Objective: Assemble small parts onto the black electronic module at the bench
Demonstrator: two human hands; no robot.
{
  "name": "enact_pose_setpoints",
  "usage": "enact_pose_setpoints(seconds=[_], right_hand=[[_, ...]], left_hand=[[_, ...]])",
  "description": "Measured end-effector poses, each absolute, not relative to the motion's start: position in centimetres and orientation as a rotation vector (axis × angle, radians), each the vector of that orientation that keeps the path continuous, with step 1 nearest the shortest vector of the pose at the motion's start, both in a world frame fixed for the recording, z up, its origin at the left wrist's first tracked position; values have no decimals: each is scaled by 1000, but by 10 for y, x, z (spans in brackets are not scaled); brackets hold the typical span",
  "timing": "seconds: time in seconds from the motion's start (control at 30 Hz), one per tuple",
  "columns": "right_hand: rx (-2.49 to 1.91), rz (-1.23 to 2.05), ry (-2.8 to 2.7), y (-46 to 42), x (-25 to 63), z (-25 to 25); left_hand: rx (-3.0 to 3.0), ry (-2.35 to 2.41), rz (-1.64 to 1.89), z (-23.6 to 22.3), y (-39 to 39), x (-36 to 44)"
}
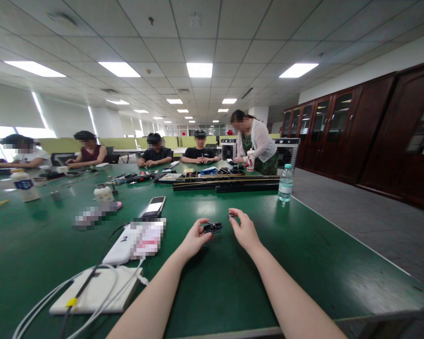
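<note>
My left hand is closed on a small black part that looks like a piece of a mechanical or electronic assembly; its exact kind I cannot make out. To its right, my right hand pinches a tiny dark piece between thumb and fingertips, too small to name. A short gap separates the two pieces. Both hands are held over the green tabletop, near the middle of the view.
At left lie a phone, a white power bank marked 2, a white box and cables. A water bottle stands back right beside long black rails. Several people sit beyond; one person stands.
</note>
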State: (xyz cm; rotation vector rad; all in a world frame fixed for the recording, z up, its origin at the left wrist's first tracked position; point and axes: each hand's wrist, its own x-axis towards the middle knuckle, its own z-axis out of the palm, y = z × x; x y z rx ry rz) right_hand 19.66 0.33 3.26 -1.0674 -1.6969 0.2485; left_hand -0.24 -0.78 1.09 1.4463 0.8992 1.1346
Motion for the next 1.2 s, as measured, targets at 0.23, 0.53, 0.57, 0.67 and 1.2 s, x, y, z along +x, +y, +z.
enact_pose_setpoints(seconds=[0.23,0.53,0.57,0.67,1.2], right_hand=[[-1080,212,-1663,6,199,32],[-1078,180,-1645,7,201,33],[-1077,179,-1644,7,201,33],[-1077,172,-1642,7,201,33],[-1142,157,-1759,5,199,33]], left_hand=[[1448,905,1134,8,-6,-3],[1472,915,1130,8,-6,-3],[1470,916,1130,9,-6,-3],[1465,918,1129,10,-7,-2],[1462,904,1111,11,-8,-3]])
